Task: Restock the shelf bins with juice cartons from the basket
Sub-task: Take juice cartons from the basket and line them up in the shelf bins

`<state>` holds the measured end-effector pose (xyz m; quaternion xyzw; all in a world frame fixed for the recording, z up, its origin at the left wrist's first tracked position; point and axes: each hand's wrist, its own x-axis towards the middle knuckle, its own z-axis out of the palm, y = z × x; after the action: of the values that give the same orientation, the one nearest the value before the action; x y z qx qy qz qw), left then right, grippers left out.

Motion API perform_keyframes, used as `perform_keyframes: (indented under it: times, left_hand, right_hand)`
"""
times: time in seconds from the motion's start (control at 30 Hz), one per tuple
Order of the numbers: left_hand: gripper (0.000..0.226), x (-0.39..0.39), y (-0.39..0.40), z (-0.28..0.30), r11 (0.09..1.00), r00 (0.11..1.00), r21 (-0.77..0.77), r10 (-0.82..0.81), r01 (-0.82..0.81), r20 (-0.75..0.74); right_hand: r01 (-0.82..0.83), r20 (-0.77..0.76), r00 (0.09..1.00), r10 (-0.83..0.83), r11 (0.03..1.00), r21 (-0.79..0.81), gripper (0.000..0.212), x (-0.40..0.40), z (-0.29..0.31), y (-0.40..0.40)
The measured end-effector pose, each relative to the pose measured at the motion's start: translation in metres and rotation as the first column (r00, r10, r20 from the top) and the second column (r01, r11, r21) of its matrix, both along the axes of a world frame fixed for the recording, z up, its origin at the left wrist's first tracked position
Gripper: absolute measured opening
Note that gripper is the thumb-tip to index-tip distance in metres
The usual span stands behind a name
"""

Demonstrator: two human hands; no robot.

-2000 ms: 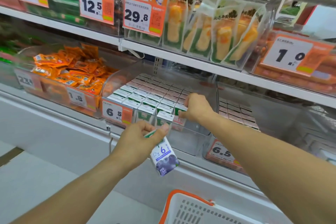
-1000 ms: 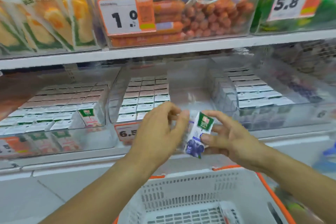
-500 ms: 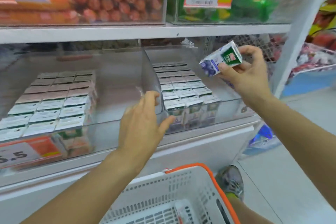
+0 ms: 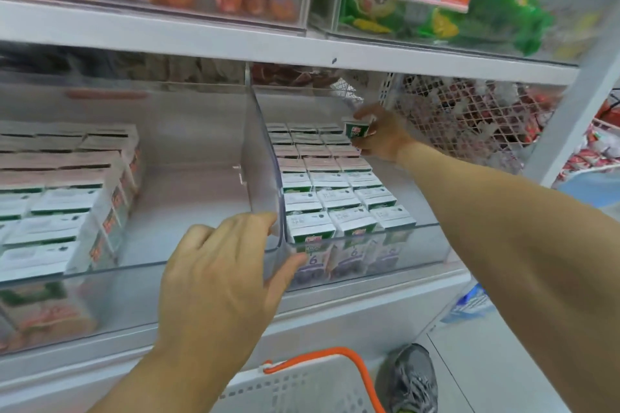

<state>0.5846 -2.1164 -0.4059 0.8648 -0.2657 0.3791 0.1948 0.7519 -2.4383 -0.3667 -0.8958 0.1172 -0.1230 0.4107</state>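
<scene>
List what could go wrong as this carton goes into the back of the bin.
1. The right hand holds the carton at the far end of the rows; setting it down askew could tip neighbours.
2. The left hand grips the bin at its front corner; a pull might shift it.

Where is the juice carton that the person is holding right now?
In the head view, the juice carton is pinched in the right hand at the back right of the right-hand clear bin, just behind its rows of cartons.
</scene>
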Motion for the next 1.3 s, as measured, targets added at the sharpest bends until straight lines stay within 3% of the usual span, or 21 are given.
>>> perform_keyframes:
  times: [0.1, 0.23, 0.37, 0.47, 0.6, 0.67, 0.73, 0.83, 0.9, 1.0, 1.1, 1.23, 1.3]
  left_hand:
    - [0.040, 0.001, 0.000, -0.003, 0.999, 0.998, 0.012, -0.039, 0.039, 0.039]
    - [0.038, 0.000, 0.001, -0.005, 0.998, 0.998, -0.008, -0.055, 0.055, 0.026]
    - [0.038, -0.003, 0.003, 0.000, 0.999, 0.999, 0.017, -0.040, 0.040, -0.010]
    - [0.035, -0.007, 0.003, 0.001, 0.999, 0.997, 0.014, -0.046, 0.047, -0.061]
    - [0.033, -0.015, 0.002, 0.004, 0.986, 0.986, -0.130, -0.122, 0.106, -0.115]
    - [0.023, -0.026, 0.001, 0.010, 0.952, 0.977, -0.239, -0.207, 0.190, -0.048]
    - [0.011, -0.036, 0.000, 0.014, 0.918, 0.947, -0.247, -0.320, 0.311, 0.004]
    - [0.011, -0.048, 0.004, 0.000, 0.884, 0.866, -0.165, -0.463, 0.437, -0.188]
    - [0.012, -0.055, 0.013, -0.026, 0.915, 0.831, -0.112, -0.399, 0.387, -0.387]
    - [0.009, -0.076, 0.035, -0.086, 0.956, 0.649, -0.049, -0.233, 0.289, -0.724]
    - [0.020, -0.104, 0.067, -0.155, 0.967, 0.347, 0.012, -0.080, 0.255, -0.935]
    - [0.027, -0.144, 0.104, -0.228, 0.971, 0.001, 0.014, 0.014, 0.239, -1.000]
    - [0.029, -0.163, 0.109, -0.253, 0.977, -0.107, 0.001, 0.024, 0.211, -0.994]
  right_hand:
    - [0.022, 0.008, 1.000, -0.022, 0.999, -0.033, 0.042, -0.001, -0.004, 0.001]
    - [0.070, -0.073, 0.994, -0.080, 0.989, -0.127, 0.061, -0.023, 0.008, -0.001]
    - [0.104, 0.039, 0.994, -0.105, 0.994, 0.017, 0.043, -0.077, 0.041, 0.010]
    - [0.122, 0.136, 0.985, -0.106, 0.986, -0.118, 0.022, -0.143, 0.056, 0.029]
    - [0.013, 0.194, 0.981, -0.023, 0.999, 0.050, 0.014, -0.227, 0.055, 0.066]
    - [-0.051, 0.158, 0.987, 0.035, 0.994, 0.097, 0.012, -0.262, 0.049, 0.089]
    - [-0.115, 0.080, 0.991, 0.103, 0.981, 0.156, 0.013, -0.285, 0.036, 0.109]
    - [-0.177, -0.090, 0.976, 0.196, 0.966, 0.188, 0.014, -0.298, 0.004, 0.133]
    - [-0.172, -0.195, 0.957, 0.216, 0.961, 0.218, 0.014, -0.298, -0.027, 0.149]
    - [-0.147, -0.360, 0.905, 0.229, 0.959, 0.241, 0.014, -0.300, -0.084, 0.173]
    - [-0.147, -0.496, 0.837, 0.231, 0.968, 0.202, 0.020, -0.310, -0.147, 0.192]
    - [-0.158, -0.652, 0.713, 0.258, 0.965, 0.209, 0.018, -0.340, -0.222, 0.202]
    - [-0.211, -0.731, 0.629, 0.264, 0.963, 0.166, 0.019, -0.356, -0.252, 0.202]
